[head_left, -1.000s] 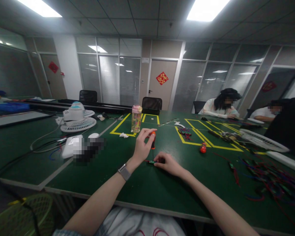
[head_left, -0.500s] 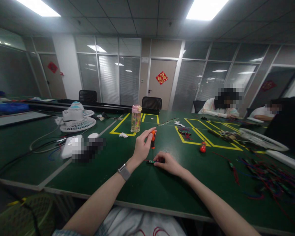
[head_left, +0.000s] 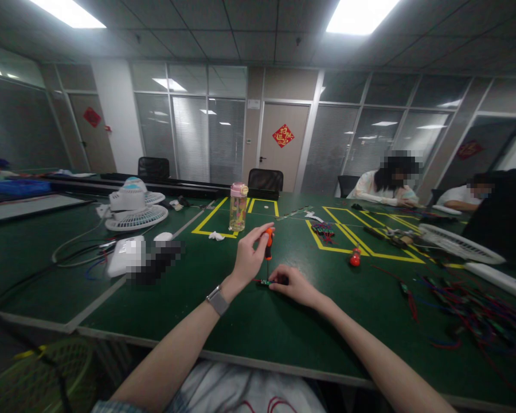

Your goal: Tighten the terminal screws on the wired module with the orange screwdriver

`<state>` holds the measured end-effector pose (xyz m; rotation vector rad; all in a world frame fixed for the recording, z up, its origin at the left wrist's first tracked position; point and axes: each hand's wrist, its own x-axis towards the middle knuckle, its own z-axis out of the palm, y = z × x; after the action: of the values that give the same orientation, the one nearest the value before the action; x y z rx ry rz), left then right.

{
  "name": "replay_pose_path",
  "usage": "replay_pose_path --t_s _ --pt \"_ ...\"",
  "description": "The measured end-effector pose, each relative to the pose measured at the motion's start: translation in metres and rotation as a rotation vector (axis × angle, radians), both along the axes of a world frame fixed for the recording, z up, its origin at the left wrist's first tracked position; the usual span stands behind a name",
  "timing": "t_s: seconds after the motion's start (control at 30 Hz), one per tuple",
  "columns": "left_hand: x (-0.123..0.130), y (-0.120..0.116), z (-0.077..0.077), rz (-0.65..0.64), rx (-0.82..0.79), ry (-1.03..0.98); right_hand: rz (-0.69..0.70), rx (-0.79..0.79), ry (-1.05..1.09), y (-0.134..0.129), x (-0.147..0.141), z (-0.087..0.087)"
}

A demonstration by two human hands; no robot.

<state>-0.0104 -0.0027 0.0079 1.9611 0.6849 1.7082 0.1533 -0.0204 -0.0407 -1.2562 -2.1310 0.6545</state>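
I have the left hand (head_left: pixel 249 255) gripping the orange screwdriver (head_left: pixel 268 248) upright over the circuit board (head_left: pixel 265 283)
My right hand (head_left: pixel 298 287) pinches its edge on the tabletop (head_left: pixel 176 321); the bottle (head_left: pixel 238 213) stands beyond

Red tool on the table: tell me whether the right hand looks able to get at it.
Probably yes: only bare table shows between the right hand and the red tool. Its fingers are at the circuit board under the screwdriver, though, so they would have to let go first.

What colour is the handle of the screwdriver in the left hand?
Orange and black on the screwdriver, best seen in the head view.
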Motion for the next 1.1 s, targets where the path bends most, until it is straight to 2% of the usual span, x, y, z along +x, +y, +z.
replay_pose_path --t_s 0.2,0.43,0.67,0.9,1.1 --pt "-0.0005 -0.0015 0.0034 0.104 0.094 0.025 -0.011 0.003 -0.008 0.0001 -0.0003 -0.0005" --pt "-0.0004 -0.0002 0.0011 0.001 0.002 0.016 -0.002 -0.004 -0.009 -0.0016 -0.0012 0.0021" --pt "0.0003 -0.0013 0.0031 0.077 0.065 0.044 -0.011 0.004 -0.003 -0.0015 -0.0019 0.0017" --pt "-0.0004 -0.0012 0.0021 0.0 0.019 0.029 0.009 0.017 0.005 0.0003 0.0003 -0.0008" --pt "0.0006 0.0003 0.0025 0.087 0.062 0.006 0.002 0.015 -0.001 0.0017 0.001 -0.0025"
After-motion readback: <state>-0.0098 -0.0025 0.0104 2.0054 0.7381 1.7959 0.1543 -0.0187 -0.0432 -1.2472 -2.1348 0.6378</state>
